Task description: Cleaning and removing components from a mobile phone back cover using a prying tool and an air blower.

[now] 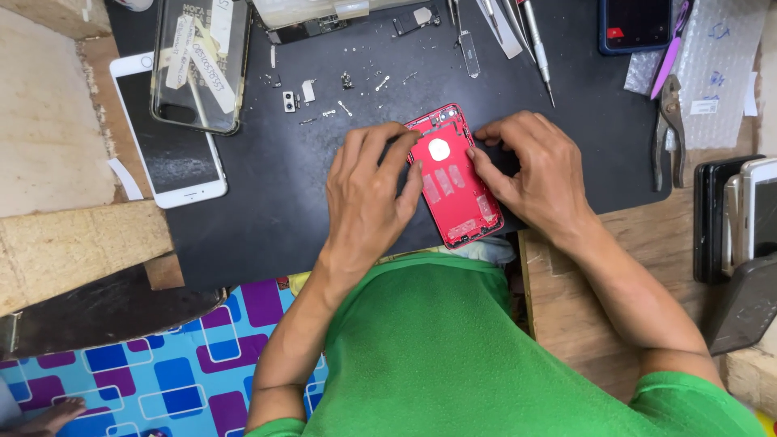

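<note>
The left hand (368, 194) lies with spread fingers on the left edge of the red phone housing (455, 188). The right hand (534, 174) presses its fingertips together against the right edge, so the housing sits between both hands on the black mat (275, 202) of the desk. Whether a thumb holds a small part, I cannot tell. Just beyond the left hand, tiny screws and brackets (324, 93) lie loose; a careless sweep could scatter them. Beyond the right hand lie a screwdriver (538, 48) and pliers (668, 129).
</note>
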